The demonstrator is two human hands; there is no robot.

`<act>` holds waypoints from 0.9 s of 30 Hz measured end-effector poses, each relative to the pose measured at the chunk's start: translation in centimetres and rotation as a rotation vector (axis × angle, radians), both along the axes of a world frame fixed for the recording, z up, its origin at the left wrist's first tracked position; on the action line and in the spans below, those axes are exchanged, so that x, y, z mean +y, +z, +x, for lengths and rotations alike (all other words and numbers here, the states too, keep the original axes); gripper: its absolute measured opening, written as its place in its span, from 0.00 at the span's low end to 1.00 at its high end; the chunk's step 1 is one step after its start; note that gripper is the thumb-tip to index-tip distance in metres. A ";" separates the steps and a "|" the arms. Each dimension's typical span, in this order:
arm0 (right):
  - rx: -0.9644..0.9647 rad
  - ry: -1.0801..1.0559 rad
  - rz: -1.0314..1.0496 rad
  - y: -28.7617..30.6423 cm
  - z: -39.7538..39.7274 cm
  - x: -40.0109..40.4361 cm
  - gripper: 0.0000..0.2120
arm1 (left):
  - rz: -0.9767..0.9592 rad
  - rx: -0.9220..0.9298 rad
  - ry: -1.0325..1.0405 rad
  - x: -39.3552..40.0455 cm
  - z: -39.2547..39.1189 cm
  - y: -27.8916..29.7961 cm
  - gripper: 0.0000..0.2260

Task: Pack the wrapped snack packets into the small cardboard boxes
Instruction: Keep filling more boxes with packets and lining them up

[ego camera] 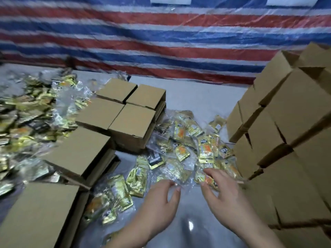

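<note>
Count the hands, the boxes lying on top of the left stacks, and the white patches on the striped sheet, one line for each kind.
Left hand and right hand: 2
Top boxes of the left stacks: 6
White patches: 2
Total: 10
</note>
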State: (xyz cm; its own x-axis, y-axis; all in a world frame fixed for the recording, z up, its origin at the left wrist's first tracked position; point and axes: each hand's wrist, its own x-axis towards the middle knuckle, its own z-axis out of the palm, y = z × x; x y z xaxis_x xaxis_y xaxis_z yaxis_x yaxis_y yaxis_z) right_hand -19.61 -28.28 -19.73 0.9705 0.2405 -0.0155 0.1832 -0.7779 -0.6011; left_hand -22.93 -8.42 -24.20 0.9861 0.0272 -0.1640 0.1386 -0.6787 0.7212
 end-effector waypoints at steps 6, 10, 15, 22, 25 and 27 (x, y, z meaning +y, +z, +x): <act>0.090 0.130 -0.034 -3.0 1.9 6.7 0.19 | 0.308 -0.130 0.150 10.3 2.8 -1.6 0.16; 0.138 0.159 -0.040 -4.3 4.1 10.2 0.20 | 0.569 -0.049 0.155 15.3 8.5 -2.6 0.27; 0.168 0.195 -0.031 -5.3 7.3 14.7 0.23 | 0.837 0.098 0.186 22.2 11.3 -4.5 0.31; 0.211 0.334 -0.063 -6.9 8.8 21.9 0.24 | 0.837 0.413 0.275 25.4 8.6 -6.0 0.43; 0.200 0.397 -0.086 -6.4 9.1 24.7 0.25 | 0.901 0.414 0.266 25.0 8.2 -3.5 0.38; 0.136 0.403 -0.050 -5.1 9.8 26.3 0.27 | 0.960 0.366 0.252 24.7 7.9 -0.7 0.26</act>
